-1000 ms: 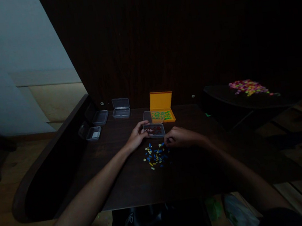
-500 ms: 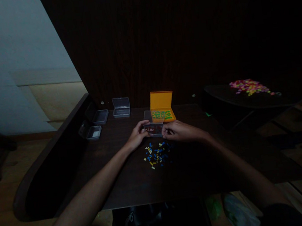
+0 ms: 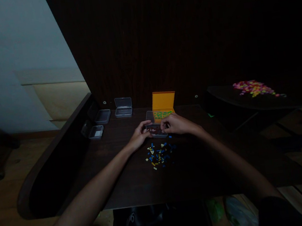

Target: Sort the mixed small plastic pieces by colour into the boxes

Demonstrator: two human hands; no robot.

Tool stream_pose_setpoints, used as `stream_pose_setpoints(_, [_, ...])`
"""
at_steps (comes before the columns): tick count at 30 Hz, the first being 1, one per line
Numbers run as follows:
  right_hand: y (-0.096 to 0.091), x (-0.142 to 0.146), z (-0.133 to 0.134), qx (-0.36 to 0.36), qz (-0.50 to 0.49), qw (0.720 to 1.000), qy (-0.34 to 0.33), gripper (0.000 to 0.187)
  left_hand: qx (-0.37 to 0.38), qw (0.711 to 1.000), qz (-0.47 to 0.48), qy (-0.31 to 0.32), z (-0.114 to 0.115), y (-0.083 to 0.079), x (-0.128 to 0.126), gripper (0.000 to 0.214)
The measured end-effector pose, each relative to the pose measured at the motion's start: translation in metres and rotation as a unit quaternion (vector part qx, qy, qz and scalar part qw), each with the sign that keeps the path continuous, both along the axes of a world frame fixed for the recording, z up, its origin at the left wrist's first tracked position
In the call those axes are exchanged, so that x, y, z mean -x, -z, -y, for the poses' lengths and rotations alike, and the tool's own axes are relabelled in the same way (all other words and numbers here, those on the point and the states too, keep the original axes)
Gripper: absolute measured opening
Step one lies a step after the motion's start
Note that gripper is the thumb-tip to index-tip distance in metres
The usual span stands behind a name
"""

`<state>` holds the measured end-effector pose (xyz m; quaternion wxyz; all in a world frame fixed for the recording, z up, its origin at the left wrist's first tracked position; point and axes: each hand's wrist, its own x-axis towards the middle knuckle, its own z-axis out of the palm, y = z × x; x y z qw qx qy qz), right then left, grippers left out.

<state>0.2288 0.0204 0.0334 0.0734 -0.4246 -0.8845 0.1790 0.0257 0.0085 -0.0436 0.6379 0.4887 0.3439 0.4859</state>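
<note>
My left hand (image 3: 139, 136) grips the left end of a small clear plastic box (image 3: 160, 136), thumb at the front and fingers behind. Inside the box lie small dark reddish pieces, dim in this light. My right hand (image 3: 178, 123) is over the box's right end, its fingers pinched together; whatever is between them is hidden. The box's raised clear lid (image 3: 149, 116) leans toward an open orange box (image 3: 163, 101) that holds green pieces (image 3: 162, 114). In front of the clear box, small blue, yellow and cream building bricks (image 3: 158, 157) lie scattered on the dark table.
Three open clear boxes stand at the back left: one near the back panel (image 3: 124, 112), one beside it (image 3: 103, 116) and one by the side rail (image 3: 96, 132). A pile of pink, red and yellow pieces (image 3: 256, 88) sits on a dark surface to the right.
My right hand has shifted up from the box's right edge to over its opening, covering part of the green pieces and lid. The view has moved slightly.
</note>
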Motion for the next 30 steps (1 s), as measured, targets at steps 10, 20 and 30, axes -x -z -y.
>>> stream_pose_setpoints(10, [-0.005, 0.006, 0.001, 0.0, 0.044, 0.999, -0.013, 0.012, -0.012, 1.0, -0.003, 0.005, -0.002, 0.004, 0.0, 0.055])
stream_pose_setpoints(20, [-0.01, 0.017, 0.01, -0.025, 0.079, 0.997, 0.003, 0.009, -0.018, 1.0, -0.007, 0.005, -0.003, 0.006, 0.001, 0.056])
stream_pose_setpoints(30, [-0.006, 0.015, 0.006, -0.033, 0.09, 0.995, 0.009, 0.009, -0.007, 1.0, 0.002, 0.007, -0.001, 0.004, 0.0, 0.056])
